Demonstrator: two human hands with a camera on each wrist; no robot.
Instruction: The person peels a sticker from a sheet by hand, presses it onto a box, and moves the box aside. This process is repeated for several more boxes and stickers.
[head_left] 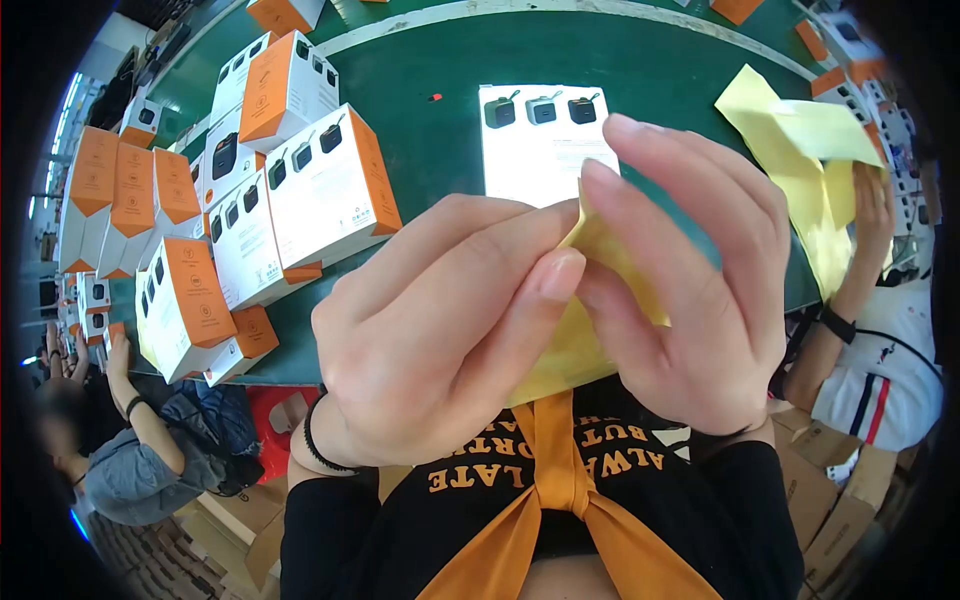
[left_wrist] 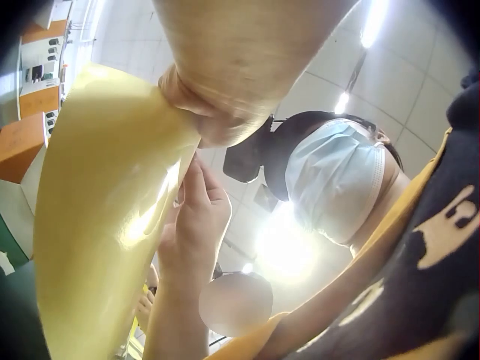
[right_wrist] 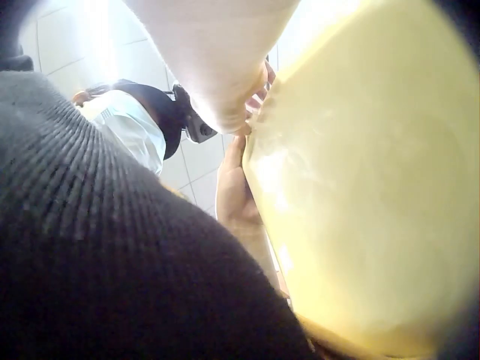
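Note:
Both hands are raised in front of the chest over a glossy yellow sheet [head_left: 570, 360]. My left hand [head_left: 430, 310] pinches the sheet's upper edge between thumb and fingers. Facing it, my right hand [head_left: 700, 270] has its fingers curved around the same edge, with the thumb and index finger at the sheet. Side on, the yellow sheet [left_wrist: 105, 202] hangs down as a broad, slightly bent piece in the left wrist view, and the sheet [right_wrist: 367, 187] fills the right side of the right wrist view. Beyond the hands lies a white box [head_left: 545, 140] printed with small speakers.
Several white and orange boxes [head_left: 330, 185] are piled at the left of the green table [head_left: 420, 80]. Crumpled yellow sheets [head_left: 815, 150] are at the right, where another person's hand [head_left: 872, 210] holds one. A person in grey [head_left: 130, 475] works at the left.

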